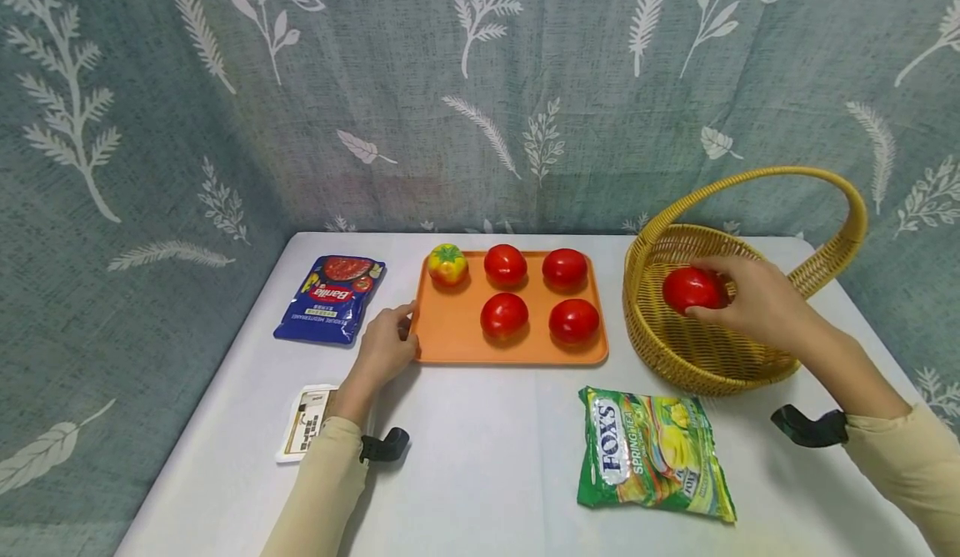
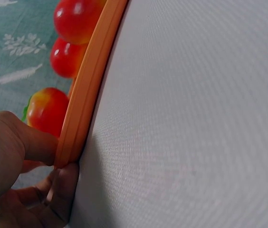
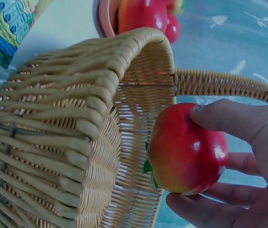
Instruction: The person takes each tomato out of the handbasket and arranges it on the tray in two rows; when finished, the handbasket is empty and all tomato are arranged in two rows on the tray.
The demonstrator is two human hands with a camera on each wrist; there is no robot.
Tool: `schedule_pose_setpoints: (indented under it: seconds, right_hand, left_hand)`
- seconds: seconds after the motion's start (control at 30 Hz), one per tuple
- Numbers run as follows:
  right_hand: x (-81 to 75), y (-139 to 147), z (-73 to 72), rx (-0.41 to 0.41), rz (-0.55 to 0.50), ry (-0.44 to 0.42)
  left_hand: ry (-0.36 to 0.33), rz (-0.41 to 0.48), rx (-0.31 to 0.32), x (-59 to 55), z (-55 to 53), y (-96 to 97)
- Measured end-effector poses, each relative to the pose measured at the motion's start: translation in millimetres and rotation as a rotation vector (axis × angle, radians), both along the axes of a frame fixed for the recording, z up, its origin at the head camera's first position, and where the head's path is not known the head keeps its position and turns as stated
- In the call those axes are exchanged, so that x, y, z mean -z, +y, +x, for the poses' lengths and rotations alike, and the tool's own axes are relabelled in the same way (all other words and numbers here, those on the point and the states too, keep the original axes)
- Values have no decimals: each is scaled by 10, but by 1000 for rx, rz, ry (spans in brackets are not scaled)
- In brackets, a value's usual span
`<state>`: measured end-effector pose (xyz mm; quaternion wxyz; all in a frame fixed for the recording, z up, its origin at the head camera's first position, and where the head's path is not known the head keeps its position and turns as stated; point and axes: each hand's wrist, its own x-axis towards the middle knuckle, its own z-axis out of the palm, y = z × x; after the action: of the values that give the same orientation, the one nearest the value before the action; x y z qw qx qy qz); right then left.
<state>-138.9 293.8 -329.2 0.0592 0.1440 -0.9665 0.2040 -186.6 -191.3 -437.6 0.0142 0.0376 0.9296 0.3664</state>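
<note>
My right hand holds a red tomato between thumb and fingers at the mouth of a wicker basket. Green leaves show on the tomato's underside in the right wrist view. On the left, my other hand pinches the left end of an orange tray, thumb at its rim and fingers low against its side. Several tomatoes sit on the tray, among them a yellow-topped one at the back left corner and a red one near the middle.
A blue Barilla sauce pouch lies left of the tray. Below it, a white packet is partly under the left forearm. A green Fox's candy bag lies in front of the basket. The basket's tall handle arches above it.
</note>
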Motion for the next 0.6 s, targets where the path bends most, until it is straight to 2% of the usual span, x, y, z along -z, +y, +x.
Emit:
schedule_pose_setpoints:
  seconds: [0.27,0.6]
  right_hand:
    - [46,7,104,-4,-28,78]
    - [47,-52,257,-5,-78,158]
  left_hand:
    - [-12,-3,0,4,-8,6]
    - [6,2,3,6,6,-5]
